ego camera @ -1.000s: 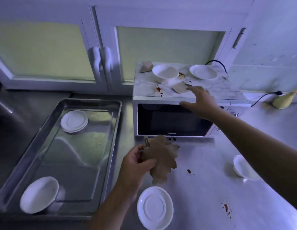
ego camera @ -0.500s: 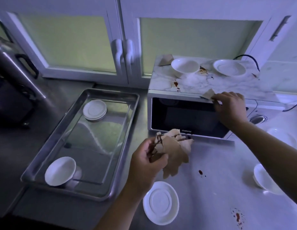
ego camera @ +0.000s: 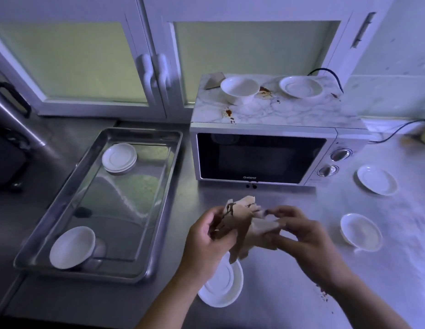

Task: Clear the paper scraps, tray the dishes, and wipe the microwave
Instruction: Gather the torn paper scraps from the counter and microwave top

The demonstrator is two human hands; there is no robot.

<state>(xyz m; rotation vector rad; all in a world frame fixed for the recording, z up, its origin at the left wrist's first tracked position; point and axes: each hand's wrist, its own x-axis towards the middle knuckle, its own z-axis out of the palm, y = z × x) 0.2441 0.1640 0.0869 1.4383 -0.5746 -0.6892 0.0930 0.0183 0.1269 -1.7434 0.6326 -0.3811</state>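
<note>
Both hands, left hand (ego camera: 206, 236) and right hand (ego camera: 301, 236), pinch the paper scraps (ego camera: 242, 219); they look light and floppy, so bunch them by the middle.

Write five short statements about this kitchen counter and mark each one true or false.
1. Both hands hold the paper scraps. True: the left hand and the right hand both grip them.
2. The microwave door is open. False: it is shut.
3. A bowl and a plate stand on the microwave. True.
4. The tray holds no dishes. False: the tray holds a stack of plates and a second bowl.
5. No paper lies on the microwave. False: one scrap lies at its back left corner.
</note>
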